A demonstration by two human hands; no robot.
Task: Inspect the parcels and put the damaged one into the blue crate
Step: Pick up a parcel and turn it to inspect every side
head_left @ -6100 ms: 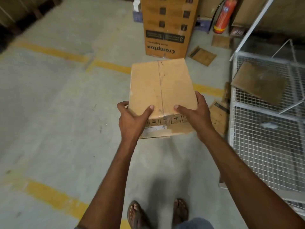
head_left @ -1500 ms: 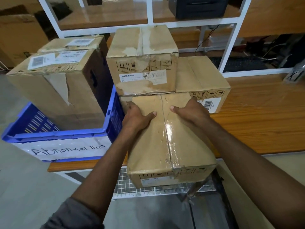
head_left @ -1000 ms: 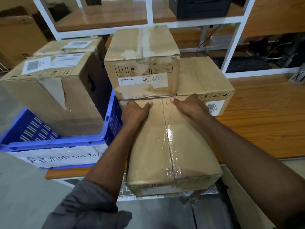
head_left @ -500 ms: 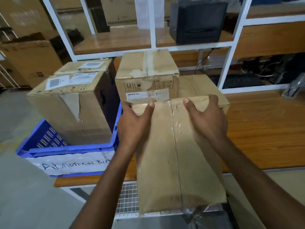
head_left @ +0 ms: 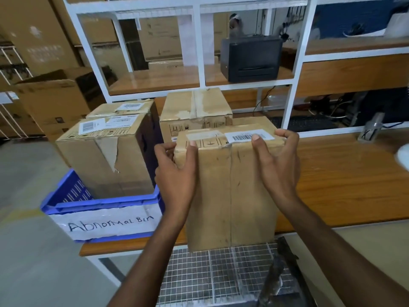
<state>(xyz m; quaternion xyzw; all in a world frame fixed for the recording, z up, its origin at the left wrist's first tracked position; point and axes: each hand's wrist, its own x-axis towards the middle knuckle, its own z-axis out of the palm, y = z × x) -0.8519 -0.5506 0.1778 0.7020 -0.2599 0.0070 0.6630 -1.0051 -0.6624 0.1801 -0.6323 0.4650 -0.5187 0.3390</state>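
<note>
While both hands grip it, the held parcel (head_left: 230, 187) stands on end in front of the wooden worktop (head_left: 345, 178), its top edge tipped toward the camera so that a barcode label (head_left: 247, 135) and a plain white label on its upper face show. The left hand (head_left: 177, 173) clasps the upper left corner, thumb on the near face and fingers wrapped round the side; the right hand (head_left: 276, 165) clasps the upper right corner, thumb on the barcode label and fingertips curled over the far edge. A seam runs straight down the middle of the parcel's near face.

To the left, the blue crate (head_left: 104, 202) sits on the end of the worktop with a white paper strip on its front reading "Abnormal Bin". A torn parcel (head_left: 106, 156) stands inside it, a strip of its brown surface peeling down the front, and a second parcel (head_left: 124, 108) with a white label sits just behind that one. Behind the held parcel, a taped parcel (head_left: 194, 109) rests on the worktop, its tape partly torn away.

A white shelf frame (head_left: 197, 52) rises at the back of the worktop and carries a black printer (head_left: 251, 57). A wire mesh surface (head_left: 221, 275) lies below the worktop's near edge.
</note>
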